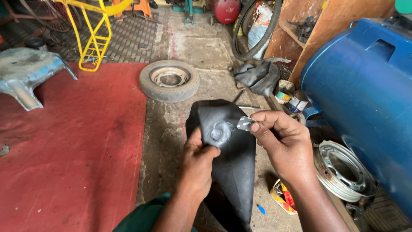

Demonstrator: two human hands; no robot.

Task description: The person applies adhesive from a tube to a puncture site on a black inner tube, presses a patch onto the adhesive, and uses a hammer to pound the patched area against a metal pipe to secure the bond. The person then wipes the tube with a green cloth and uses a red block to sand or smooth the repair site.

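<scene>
Two hands work over a black rubber tube in a messy workshop.

Far on the left sits a worn blue-grey stool (25, 73) on a big red mat (73, 150). Behind it stands a yellow metal frame (95, 36). Next comes a small tyre (169, 80) lying flat on the grey concrete floor (165, 141), well apart from the hands.

In the middle is the black rubber tube (234, 163). It hangs down in a long flat fold, right in front of the person. Near its top is a grey, shiny smear (221, 131), round like a swirl.

The left hand (198, 161) grips the tube from the left side. Its thumb presses on the rubber just below the smear, and the fingers go behind the tube, so I cannot see them. A green sleeve (143, 217) shows at the bottom.

The right hand (281, 144) pinches a small silvery tube (246, 123) between thumb and fingers. The tip of it points at the smear and is just beside it. I cannot tell if it touches.

On the floor below the right wrist lies a crumpled yellow and red wrapper (283, 198), and a small blue bit (261, 209) is near it. Farther right a metal wheel rim (343, 172) lies flat. Behind the hands is a heap of black rubber (257, 77), with little tins (289, 98) just beside it. A big blue barrel (365, 94) fills the right side.
</scene>
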